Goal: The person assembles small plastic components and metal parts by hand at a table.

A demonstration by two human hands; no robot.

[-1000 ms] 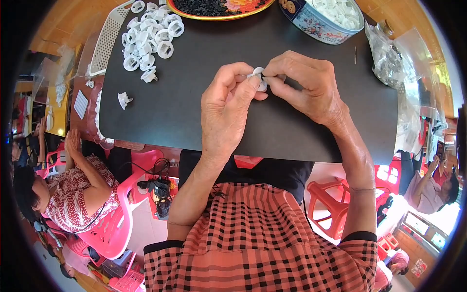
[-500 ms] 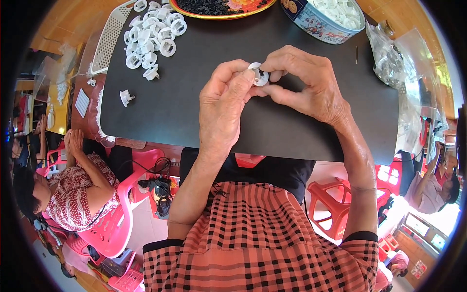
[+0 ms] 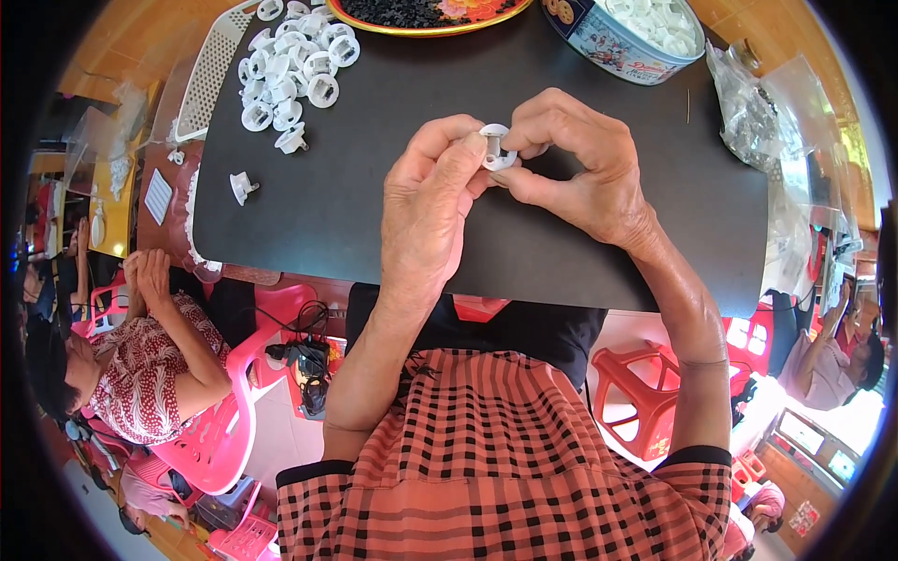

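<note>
Over the dark table, a small white round plastic part (image 3: 497, 161) with a flanged rim is pinched between the thumb and fingers of my left hand (image 3: 426, 201). Part of its hollow inside shows; the rest is covered by fingers. From the other side my right hand (image 3: 589, 164) is closed, its index fingertip at the part's upper right and its thumb against the lower edge. Whether a tiny piece sits in those fingertips cannot be made out. One similar white part (image 3: 243, 188) lies alone to the left, with a heap of such parts (image 3: 285, 79) beyond it.
At the far edge stands a colourful round tray (image 3: 426, 31) of small black pieces. A blue tin (image 3: 617, 58) of white pieces is at the far right, near clear plastic bags (image 3: 748, 112). A perforated white basket (image 3: 210, 79) borders the heap. People sit at both sides.
The white part has tipped slightly, and its inside looks lighter where a dark patch showed before. My right thumb and fingers have shifted a little around its rim.
</note>
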